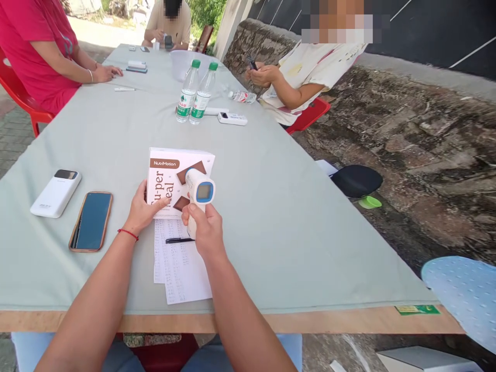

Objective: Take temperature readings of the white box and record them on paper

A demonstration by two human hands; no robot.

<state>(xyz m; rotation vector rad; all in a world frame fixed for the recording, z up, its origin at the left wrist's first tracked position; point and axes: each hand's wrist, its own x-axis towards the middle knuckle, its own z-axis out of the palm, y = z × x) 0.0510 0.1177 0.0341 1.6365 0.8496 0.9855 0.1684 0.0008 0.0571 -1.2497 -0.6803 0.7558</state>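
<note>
My left hand [144, 209], with a red string at the wrist, grips the lower left side of a white box [158, 181] printed with brown chocolate pieces. The box stands tilted up on the table. In my right hand [205, 227] is a white infrared thermometer [199, 186], its blue-rimmed screen facing me. Its front end is close to the box face; whether they touch I cannot tell. Beneath my hands lie sheets of handwritten paper [182, 279], with a black pen [178, 240] across them. The pen's right end is hidden behind my right hand.
Left of my hands lie a white power bank [57, 194] and a phone [91, 222]. Farther up the cloth-covered table [290, 232] stand two green-capped water bottles [194, 95], near another white power bank [232, 119]. A plastic basin [180, 64] is beyond. Three people sit around the table.
</note>
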